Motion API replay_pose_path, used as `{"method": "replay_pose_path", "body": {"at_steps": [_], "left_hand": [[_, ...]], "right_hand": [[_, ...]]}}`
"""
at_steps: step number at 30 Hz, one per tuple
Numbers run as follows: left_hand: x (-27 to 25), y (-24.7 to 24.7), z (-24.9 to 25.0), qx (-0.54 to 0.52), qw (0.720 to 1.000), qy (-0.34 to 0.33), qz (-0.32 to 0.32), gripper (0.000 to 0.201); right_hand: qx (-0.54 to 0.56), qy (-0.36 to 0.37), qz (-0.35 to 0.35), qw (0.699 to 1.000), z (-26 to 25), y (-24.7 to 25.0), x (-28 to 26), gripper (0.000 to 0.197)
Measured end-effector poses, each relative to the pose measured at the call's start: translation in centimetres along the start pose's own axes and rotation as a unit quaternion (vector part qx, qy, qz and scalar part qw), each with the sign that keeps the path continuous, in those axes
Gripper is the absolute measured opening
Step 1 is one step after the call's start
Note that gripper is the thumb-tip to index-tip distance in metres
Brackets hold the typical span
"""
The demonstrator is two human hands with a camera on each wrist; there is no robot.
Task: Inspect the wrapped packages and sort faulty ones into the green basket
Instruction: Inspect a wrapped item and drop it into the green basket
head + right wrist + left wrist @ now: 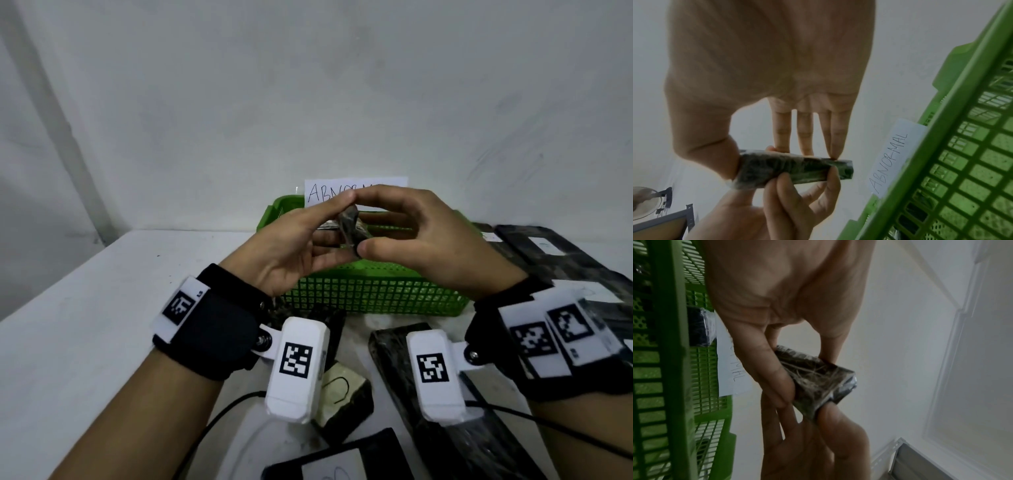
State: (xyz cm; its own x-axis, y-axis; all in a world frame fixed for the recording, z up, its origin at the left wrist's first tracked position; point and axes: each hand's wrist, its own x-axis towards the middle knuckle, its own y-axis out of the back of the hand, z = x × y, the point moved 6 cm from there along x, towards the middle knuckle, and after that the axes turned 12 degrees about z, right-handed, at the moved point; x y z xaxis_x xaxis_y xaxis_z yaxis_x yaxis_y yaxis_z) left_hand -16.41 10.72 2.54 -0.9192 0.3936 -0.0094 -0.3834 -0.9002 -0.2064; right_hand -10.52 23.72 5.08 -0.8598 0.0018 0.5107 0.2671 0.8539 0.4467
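I see the white desk (102, 308) spreading out below me, the biggest thing in my head view. On it, toward the back wall, stands the green basket (370, 294), a slotted plastic crate. A white paper sign (356, 188) reading "ABNORMAL" stands at its far rim. In the left wrist view a dark wrapped package (701, 327) lies inside the basket next to the sign.

More flat black wrapped packages (555, 250) lie on the desk to the right of the basket, some with white labels. Another long one (394, 359) lies in front of the basket. A smaller block with a pale face (342, 394) sits near it, between my wrists.

My left hand (291, 246) and right hand (421, 236) meet above the basket. Between them they hold one small dark package wrapped in shiny film (349, 226), clear of the basket and the desk.

The left grip pinches the package between thumb and curled fingers (777, 374). The right grip pinches it too, its thumb at one end and its fingertips (807, 146) pressing along the upper edge. The film on the package looks wrinkled, with pale streaks across one face.
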Motion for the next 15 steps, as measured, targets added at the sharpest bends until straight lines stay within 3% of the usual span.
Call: {"method": "replay_pose_path", "body": {"at_steps": [2, 6, 8, 11, 15], "left_hand": [[0.0, 0.2, 0.2, 0.016, 1.0, -0.011, 0.0, 0.025], [-0.1, 0.6, 0.8, 0.012, 0.999, -0.03, 0.006, 0.061], [-0.3, 0.7, 1.3, 0.021, 0.998, -0.063, 0.003, 0.065], [-0.5, 0.5, 1.7, 0.091, 0.987, -0.13, 0.004, 0.076], [-0.5, -0.4, 0.8, 0.2, 0.967, -0.157, -0.013, 0.066]], "right_hand": [[0.006, 0.002, 0.009, 1.0, 0.0, -0.4, 0.1, 0.055], [-0.016, -0.014, -0.003, 1.0, 0.5, -0.1, 0.2, 0.074], [0.04, -0.049, -0.019, 0.998, 0.9, 0.3, 0.1, 0.081], [0.134, -0.126, 0.046, 0.982, 2.1, 1.5, 0.5, 0.089], [0.11, -0.119, 0.06, 0.985, 2.0, 1.5, 0.7, 0.074]]}}
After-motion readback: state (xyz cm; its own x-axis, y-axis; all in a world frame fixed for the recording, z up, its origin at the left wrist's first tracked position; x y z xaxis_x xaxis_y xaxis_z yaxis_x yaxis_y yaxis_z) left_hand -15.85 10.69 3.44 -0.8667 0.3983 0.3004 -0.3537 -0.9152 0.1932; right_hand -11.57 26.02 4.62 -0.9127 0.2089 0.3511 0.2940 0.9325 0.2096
